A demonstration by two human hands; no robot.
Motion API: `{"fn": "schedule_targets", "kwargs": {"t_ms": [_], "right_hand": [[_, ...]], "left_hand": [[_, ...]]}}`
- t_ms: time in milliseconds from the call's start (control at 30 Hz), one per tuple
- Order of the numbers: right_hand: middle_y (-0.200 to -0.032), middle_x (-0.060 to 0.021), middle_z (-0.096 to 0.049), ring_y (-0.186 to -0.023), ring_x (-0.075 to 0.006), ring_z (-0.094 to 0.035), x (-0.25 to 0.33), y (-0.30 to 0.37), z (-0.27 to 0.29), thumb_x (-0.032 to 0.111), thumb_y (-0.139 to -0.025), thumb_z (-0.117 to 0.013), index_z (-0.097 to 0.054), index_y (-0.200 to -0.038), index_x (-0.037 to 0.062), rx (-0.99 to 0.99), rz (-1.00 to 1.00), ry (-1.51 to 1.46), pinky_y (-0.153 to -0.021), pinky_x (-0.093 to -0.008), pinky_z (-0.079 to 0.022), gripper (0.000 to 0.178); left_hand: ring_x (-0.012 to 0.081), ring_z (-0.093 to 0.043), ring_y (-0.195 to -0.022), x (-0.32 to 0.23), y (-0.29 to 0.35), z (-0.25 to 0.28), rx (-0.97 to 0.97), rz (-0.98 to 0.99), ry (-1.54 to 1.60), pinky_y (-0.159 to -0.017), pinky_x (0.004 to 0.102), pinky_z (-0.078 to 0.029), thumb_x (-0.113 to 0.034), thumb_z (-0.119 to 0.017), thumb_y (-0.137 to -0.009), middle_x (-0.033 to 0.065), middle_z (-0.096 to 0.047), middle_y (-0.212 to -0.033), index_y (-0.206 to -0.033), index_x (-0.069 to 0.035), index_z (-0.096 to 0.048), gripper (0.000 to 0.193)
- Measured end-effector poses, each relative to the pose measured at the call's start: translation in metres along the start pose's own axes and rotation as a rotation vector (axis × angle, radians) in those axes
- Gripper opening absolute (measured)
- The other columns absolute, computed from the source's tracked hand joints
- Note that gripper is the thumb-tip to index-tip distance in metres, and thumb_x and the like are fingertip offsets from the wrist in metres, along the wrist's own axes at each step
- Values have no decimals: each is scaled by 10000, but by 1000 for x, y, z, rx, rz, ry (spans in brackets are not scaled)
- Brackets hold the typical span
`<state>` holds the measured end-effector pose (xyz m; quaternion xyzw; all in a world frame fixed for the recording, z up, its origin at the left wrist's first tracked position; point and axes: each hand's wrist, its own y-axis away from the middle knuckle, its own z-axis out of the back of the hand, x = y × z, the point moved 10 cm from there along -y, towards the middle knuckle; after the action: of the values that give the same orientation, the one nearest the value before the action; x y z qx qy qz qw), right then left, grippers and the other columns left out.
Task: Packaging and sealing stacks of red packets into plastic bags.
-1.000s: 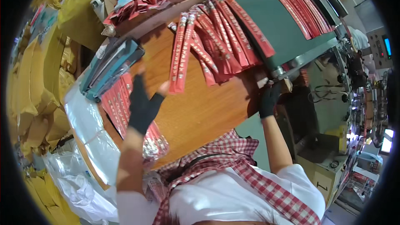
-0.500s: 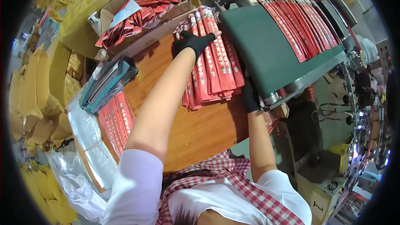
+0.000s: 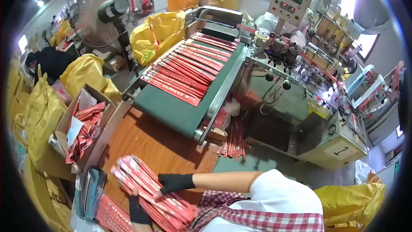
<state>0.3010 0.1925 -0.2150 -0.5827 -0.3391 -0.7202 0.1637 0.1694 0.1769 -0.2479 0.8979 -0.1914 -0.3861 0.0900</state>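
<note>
A thick bundle of long, narrow red printed sleeves (image 3: 150,189) lies slantwise over the wooden table, close to my body. My left hand (image 3: 139,210), in a black fingerless glove, is closed on the bundle's left side, its thumb over the edge. From the right, my right hand (image 3: 175,183), gloved the same way, grips the opposite side with its fingertips against the sleeves. The undersides of both hands are hidden. Left of the bundle, flat red sleeves (image 3: 112,215) lie beside a teal device (image 3: 91,191).
Beyond the wooden table (image 3: 150,135), a green conveyor belt (image 3: 165,111) carries rows of red sleeves toward its near end. A carton (image 3: 92,116) of crumpled sleeves stands left. A machine with a control panel (image 3: 291,2) stands at right. A fan (image 3: 103,13) and yellow bags surround the area.
The view has swung up and right. The bundle has come away from beside the belt toward my body and turned slantwise. My right hand has moved from the belt's edge onto the bundle.
</note>
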Motion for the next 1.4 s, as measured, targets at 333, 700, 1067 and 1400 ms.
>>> {"fn": "schedule_targets", "kwargs": {"t_ms": [333,700,1067,1400], "right_hand": [[-1224,-56,-551,-1123,-155,-498,21,-52,-107,354,-809,-715,-508,-1276,50,388,219,-689,-1021,-325,-372,594],[-1334,-138,-456,-1222,-233,-451,141,20,-77,366,-484,-933,-266,-1400,8,20,647,99,-1066,-387,-321,1188],[-1467,-244,-261,-1368,-330,-294,181,58,-59,467,-432,-933,-198,-1435,-20,175,1043,8,-1101,-423,-249,1336],[-1477,-232,-221,-1323,-321,-354,179,31,-67,469,-474,-910,1,-1479,9,177,996,-165,-1081,-414,-276,1433]], "left_hand": [[186,-570,-960,4,52,46,-161,-34,72,-860,331,-468,-312,-655,-847,50,-589,-1064,-1148,-72,-553,398],[235,-479,-1209,-96,147,-52,-164,-826,-1264,-1028,382,-387,-218,-761,-743,85,-495,-1315,-1305,-45,-464,659],[199,-557,-1130,-83,127,-135,198,-24,581,-976,379,-442,-619,-403,-916,58,-585,-1247,-1267,-136,-525,609],[209,-568,-1105,-87,115,-111,99,-232,499,-963,400,-442,-606,-380,-930,72,-587,-1246,-1307,-116,-504,631]]}}
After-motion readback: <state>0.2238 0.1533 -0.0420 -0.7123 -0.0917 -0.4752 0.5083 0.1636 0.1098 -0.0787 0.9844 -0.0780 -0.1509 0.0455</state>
